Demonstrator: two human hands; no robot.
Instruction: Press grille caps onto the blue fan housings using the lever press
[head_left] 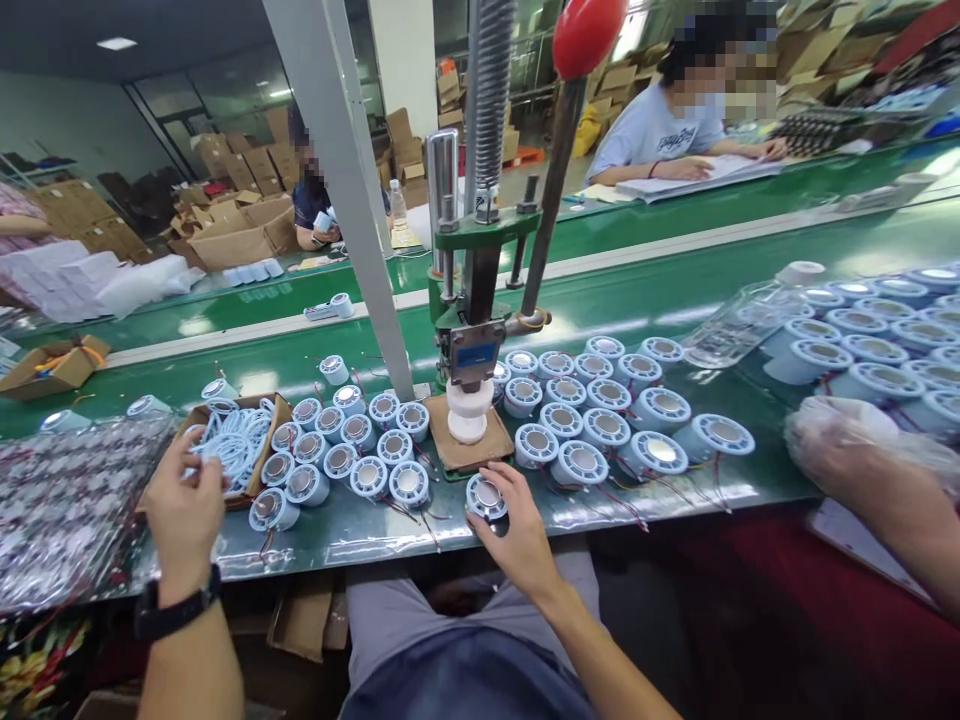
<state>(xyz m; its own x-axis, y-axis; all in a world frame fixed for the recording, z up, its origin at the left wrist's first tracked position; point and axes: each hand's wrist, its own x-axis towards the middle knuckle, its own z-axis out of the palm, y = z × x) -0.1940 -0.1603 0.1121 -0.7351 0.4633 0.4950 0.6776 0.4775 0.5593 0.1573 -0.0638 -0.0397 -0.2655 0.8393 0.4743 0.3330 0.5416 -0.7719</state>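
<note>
The right hand (521,535) holds a blue cup (486,497) with a shiny round top, thumb and fingers around its sides. The cup is at the near edge of the surface (337,535), so if the grip slips, it could roll off. The left hand (184,500) has bent fingers at a box (244,498) of blue rings (238,440); I cannot tell if it has a ring. The rings lie in a heap, so pulling one might drag out more. A bump to the box could knock the cups (306,482) just right of it.

Just past the right hand, the press (471,350) has its white tip (469,415) low over a brown pad (448,440). Fingers under there could get pinched if the red knob (590,38) were pulled down.

Farther right, thin wires (634,512) stick out toward the near edge. A sleeve might catch one. Another person's hand (855,460) is by more cups at the far right and might bump them.
</note>
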